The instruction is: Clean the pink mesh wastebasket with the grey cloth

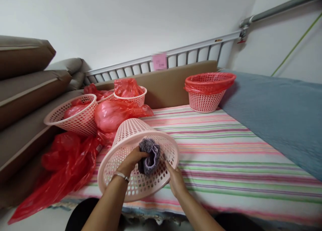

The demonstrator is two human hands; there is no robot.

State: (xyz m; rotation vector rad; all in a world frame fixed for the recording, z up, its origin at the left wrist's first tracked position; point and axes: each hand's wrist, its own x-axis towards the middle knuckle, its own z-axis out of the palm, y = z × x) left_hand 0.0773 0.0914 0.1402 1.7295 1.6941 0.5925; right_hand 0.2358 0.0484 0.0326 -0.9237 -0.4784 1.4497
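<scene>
Inside basket (133,127), left fingers (142,154) around cloth (151,158).

You can pass freely over the sheet (226,150) right of the near basket (130,127), until the far-right basket (205,102) stands in your way; the board (166,88) bars the far edge. On the left, red bags (113,115) and the left basket (84,123) crowd the route, with cushions (27,87) stacked beyond

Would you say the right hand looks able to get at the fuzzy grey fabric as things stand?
Probably yes: the right hand is on the rim of the tipped pink basket, near the fuzzy grey fabric, with nothing visible between; the left hand holds the fabric.
</scene>
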